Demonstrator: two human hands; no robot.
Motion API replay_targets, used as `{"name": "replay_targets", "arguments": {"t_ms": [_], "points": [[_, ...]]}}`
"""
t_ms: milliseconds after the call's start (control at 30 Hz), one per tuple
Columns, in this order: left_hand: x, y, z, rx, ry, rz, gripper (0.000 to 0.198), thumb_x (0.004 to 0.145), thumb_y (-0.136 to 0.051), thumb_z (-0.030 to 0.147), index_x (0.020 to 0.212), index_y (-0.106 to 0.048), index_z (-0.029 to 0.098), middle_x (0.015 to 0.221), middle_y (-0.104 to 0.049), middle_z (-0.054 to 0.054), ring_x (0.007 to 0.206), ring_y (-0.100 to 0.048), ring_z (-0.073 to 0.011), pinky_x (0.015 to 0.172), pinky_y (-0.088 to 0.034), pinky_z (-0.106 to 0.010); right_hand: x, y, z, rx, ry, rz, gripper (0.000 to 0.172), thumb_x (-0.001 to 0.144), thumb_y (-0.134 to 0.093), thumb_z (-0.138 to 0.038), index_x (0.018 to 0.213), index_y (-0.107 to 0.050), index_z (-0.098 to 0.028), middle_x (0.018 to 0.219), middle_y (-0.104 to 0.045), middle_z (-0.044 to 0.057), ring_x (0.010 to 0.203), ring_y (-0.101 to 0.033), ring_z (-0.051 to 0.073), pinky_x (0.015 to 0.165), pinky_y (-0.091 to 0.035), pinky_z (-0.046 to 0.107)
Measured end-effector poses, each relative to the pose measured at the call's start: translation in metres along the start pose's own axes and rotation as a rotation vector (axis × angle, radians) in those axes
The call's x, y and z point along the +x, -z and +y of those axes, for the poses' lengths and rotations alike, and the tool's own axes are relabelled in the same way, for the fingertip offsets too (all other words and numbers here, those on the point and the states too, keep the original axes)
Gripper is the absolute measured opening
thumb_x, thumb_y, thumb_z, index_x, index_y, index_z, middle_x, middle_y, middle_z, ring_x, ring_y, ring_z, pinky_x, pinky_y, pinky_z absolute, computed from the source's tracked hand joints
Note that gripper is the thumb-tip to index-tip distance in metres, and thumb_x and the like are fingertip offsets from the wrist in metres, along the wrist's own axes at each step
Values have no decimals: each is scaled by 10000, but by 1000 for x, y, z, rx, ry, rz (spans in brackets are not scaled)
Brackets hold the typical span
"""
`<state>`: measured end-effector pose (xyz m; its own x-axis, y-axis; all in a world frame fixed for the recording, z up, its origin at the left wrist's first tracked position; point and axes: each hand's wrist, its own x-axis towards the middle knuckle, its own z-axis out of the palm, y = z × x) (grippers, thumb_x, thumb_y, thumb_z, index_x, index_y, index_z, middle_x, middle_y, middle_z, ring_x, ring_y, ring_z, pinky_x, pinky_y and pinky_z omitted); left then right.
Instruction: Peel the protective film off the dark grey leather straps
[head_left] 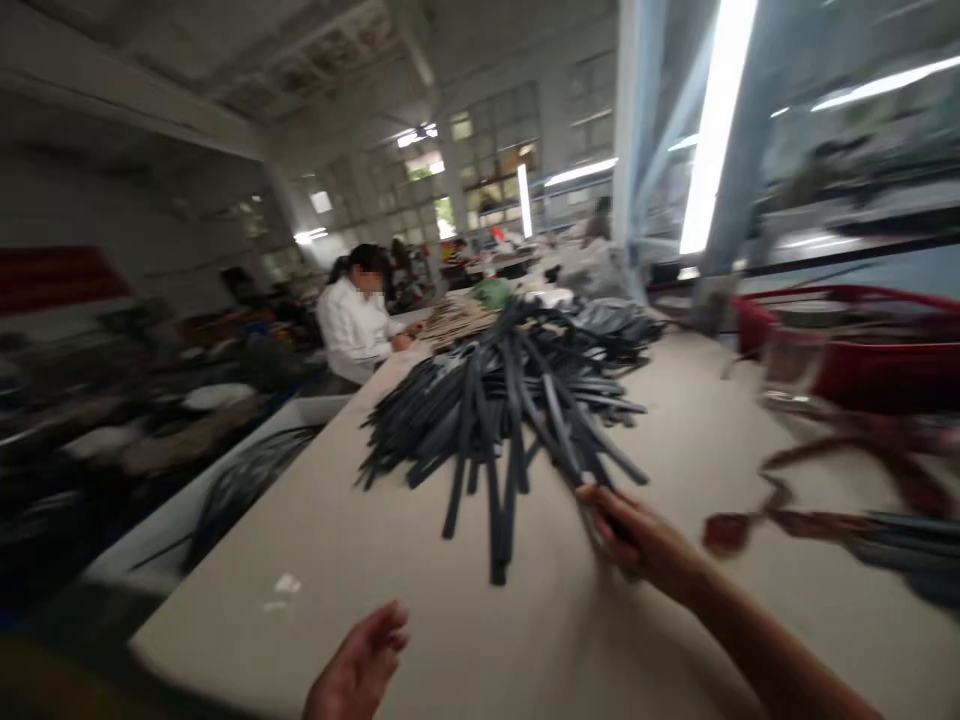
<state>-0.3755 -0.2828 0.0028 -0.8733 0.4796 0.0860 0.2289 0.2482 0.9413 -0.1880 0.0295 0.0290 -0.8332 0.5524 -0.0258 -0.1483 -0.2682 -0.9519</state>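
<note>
In the head view, a fanned pile of dark strips (514, 400) lies mid-table, loose ends pointing toward the person; the right hand (622, 530) is closed around what seems to be one strip's end, though blur hides how many. The left hand (360, 660), fingers half curled, appears to hold nothing, well apart from the pile. Because the strips cross and overlap, a pull could drag neighbours along or tangle them; strips pushed left could slip over the table (337, 580) edge toward the white bin (139, 545). A wide swing right could snag the strap (817, 525) or, farther back, knock the cup (795, 355) by the red bag (885, 370). The easiest room is the near table between left hand and pile.
</note>
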Motion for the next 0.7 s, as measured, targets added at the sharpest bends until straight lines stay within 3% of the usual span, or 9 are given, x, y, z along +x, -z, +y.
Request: {"name": "replay_targets", "arguments": {"t_ms": [100,233,300,400,467,567,700], "points": [[16,41,-7,180,-70,-29,541,804,-579,609,1190,-630,233,1207,-683,-94,1078,-643,-248,918,-541,-369,20,3,0,89,12,101,563,818,-611,-661,1119,-607,-186,579,-508,-29,375,-255,37,345,-177,167],[68,60,-11,680,-202,-38,593,909,-380,548,1359,-501,181,1429,-535,-103,1312,-488,-216,1116,-388,-379,16,21,-15,47,32,330,624,670,-741,-635,1113,-648,-205,686,-595,43,412,-333,76,333,-247,206],[97,72,-15,825,-197,-23,657,906,-339,547,1386,-459,114,1470,-482,-136,1368,-420,-227,1161,-316,-393,14,23,-20,44,37,412,571,622,-788,-542,1064,-666,-202,768,-614,67,441,-368,88,325,-259,213],[124,100,-19,937,-126,27,782,862,-367,572,1390,-407,-3,1490,-411,-246,1403,-352,-328,1174,-252,-492,16,24,-27,71,53,500,414,658,-736,-393,1014,-674,-191,808,-618,84,448,-368,81,329,-262,204],[125,123,-20,1006,-76,68,844,856,-336,585,1401,-352,-59,1504,-351,-298,1420,-301,-369,1177,-204,-530,17,27,-31,91,63,531,339,705,-675,-322,1015,-672,-184,781,-613,86,450,-369,82,343,-278,196],[103,148,-27,1079,-22,60,841,870,-263,580,1427,-312,-49,1536,-310,-271,1444,-261,-325,1192,-178,-481,17,35,-35,103,61,548,271,764,-618,-251,1019,-679,-183,769,-610,92,452,-377,83,349,-284,190],[63,151,-49,1147,55,-19,808,856,-295,586,1427,-363,18,1535,-353,-212,1438,-290,-295,1177,-220,-477,19,48,-31,98,95,567,231,785,-599,-200,989,-707,-192,781,-619,102,458,-398,83,361,-342,178]]}}
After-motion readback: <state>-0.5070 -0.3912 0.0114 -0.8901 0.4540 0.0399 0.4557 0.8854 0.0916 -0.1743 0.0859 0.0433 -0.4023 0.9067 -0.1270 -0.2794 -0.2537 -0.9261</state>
